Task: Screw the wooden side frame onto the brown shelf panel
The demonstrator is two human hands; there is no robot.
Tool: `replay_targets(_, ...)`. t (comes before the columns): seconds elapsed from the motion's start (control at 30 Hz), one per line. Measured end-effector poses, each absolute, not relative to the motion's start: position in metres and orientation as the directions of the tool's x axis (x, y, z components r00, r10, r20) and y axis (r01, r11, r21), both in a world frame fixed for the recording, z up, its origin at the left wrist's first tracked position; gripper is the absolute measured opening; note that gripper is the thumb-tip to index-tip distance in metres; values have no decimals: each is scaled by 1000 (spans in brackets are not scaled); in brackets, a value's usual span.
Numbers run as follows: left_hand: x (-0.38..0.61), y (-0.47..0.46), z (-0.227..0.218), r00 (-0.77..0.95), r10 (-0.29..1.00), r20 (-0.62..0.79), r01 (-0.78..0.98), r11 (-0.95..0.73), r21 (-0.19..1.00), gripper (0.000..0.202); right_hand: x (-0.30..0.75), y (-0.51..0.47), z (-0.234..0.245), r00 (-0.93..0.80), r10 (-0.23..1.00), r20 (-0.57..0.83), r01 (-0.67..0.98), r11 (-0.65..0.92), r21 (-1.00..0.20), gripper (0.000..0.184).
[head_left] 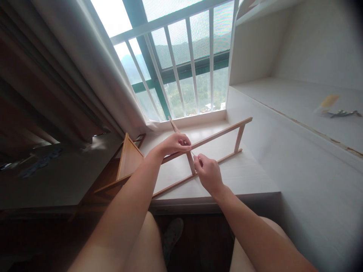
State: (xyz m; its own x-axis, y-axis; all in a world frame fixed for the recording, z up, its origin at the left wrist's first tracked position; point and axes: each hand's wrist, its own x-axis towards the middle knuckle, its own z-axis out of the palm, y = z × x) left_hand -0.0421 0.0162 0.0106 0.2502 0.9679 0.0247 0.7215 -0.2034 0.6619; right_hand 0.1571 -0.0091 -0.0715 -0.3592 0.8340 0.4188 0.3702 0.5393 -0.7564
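A light-brown wooden frame (224, 133) with two long rails and crossbars lies on the white window ledge, one rail raised above the other. My left hand (176, 144) is closed around the upper rail where a crossbar meets it. Just below and to the right, my right hand (209, 173) is closed in a pinch on a thin metal rod (192, 153), perhaps a hex key. That rod's far tip reaches the joint beside my left fingers, which hide the contact point. Another wooden strip (173, 124) sticks up behind my left hand.
A wooden piece with a panel (131, 156) stands at the ledge's left end by the curtain (93, 71). White railings (190, 56) guard the window behind. On the right-hand shelf (300, 92) lie small metal parts (344, 113) and something yellow (330, 101).
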Motion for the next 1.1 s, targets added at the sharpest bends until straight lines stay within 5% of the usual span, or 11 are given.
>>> replay_targets(0.57, -40, 15, 12, 253, 967, 30, 717, -208, 666, 24, 158, -7, -63, -427, 754, 499, 562, 654, -507, 30)
replay_targets(0.7, -42, 16, 11, 259, 966, 20, 715, -205, 668, 25, 153, -6, -64, -406, 812, 419, 586, 583, -563, 30)
replay_targets(0.8, -42, 16, 12, 258, 966, 9, 721, -198, 664, 26, 148, -4, -67, -403, 849, 342, 451, 509, -733, 33)
replay_targets(0.93, -43, 16, 11, 252, 968, 11, 724, -196, 661, 28, 142, -5, -65, -513, 854, 79, -58, 57, -997, 38)
replay_targets(1.03, -43, 16, 10, 248, 969, 22, 722, -200, 663, 28, 142, -9, -58, -657, 747, -102, -352, -423, -835, 36)
replay_targets(1.1, -42, 16, 9, 246, 969, 30, 721, -203, 663, 28, 144, -11, -54, -733, 666, -137, -423, -605, -675, 35)
